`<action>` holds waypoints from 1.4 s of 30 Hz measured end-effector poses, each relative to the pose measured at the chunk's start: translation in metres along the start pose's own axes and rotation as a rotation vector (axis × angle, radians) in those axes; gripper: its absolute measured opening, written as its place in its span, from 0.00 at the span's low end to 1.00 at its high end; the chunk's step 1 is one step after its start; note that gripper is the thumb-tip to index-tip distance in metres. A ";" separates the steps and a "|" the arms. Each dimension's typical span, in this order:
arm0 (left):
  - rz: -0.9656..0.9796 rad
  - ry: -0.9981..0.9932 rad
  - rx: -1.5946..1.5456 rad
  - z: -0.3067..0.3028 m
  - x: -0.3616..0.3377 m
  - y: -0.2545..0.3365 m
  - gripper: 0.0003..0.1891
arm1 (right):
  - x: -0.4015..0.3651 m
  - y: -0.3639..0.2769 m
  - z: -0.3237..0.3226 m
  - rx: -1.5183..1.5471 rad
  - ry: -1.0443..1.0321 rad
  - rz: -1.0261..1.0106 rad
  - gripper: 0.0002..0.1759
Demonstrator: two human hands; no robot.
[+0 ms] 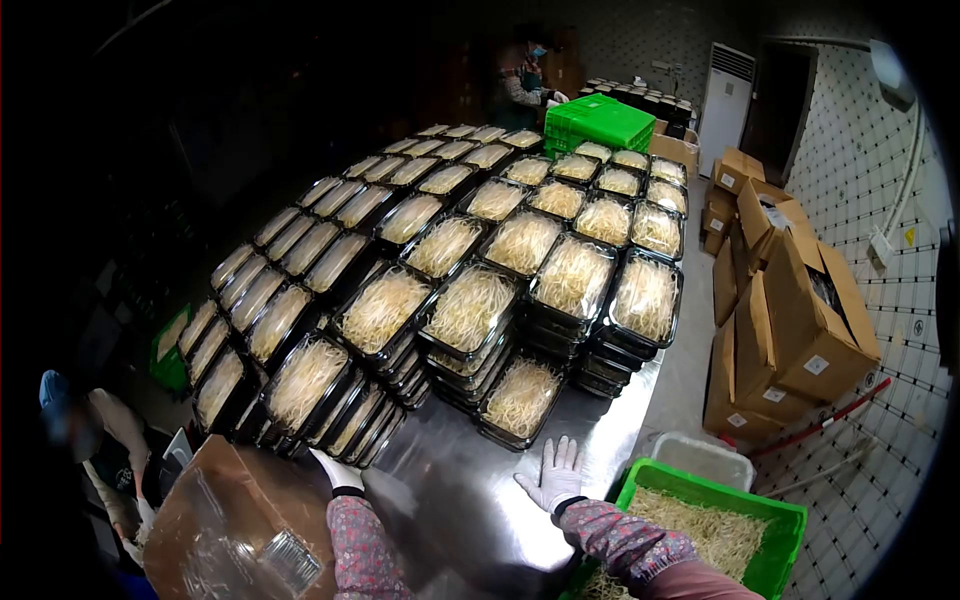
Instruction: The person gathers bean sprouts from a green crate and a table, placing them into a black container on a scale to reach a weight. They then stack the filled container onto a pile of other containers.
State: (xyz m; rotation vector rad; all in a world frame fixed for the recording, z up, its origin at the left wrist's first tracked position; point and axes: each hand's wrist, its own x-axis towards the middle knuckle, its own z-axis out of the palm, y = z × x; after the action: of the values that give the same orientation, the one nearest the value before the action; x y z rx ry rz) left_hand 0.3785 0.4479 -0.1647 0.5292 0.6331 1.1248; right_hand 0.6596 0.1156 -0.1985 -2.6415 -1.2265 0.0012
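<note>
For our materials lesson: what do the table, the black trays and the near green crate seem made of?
Table: likely stainless steel, brushed; it mirrors the light in streaks. Trays: probably thin black plastic, glossy rims under clear tops. Crate: moulded green plastic, fairly matt, by its thick rim.
</note>
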 end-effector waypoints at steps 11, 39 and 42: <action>-0.097 -0.019 0.053 0.087 0.060 -0.063 0.46 | 0.002 -0.001 -0.003 0.020 -0.038 0.021 0.60; -0.178 -0.065 0.193 0.135 -0.113 -0.098 0.42 | 0.001 -0.005 -0.009 0.062 0.036 0.050 0.54; -0.215 -0.150 0.224 0.122 -0.213 -0.092 0.36 | 0.003 0.002 -0.006 0.108 -0.016 0.058 0.55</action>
State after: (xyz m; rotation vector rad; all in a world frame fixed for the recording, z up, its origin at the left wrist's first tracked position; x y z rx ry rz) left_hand 0.4611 0.2081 -0.0989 0.7127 0.6711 0.8083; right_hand 0.6641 0.1156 -0.1932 -2.5867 -1.1216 0.0960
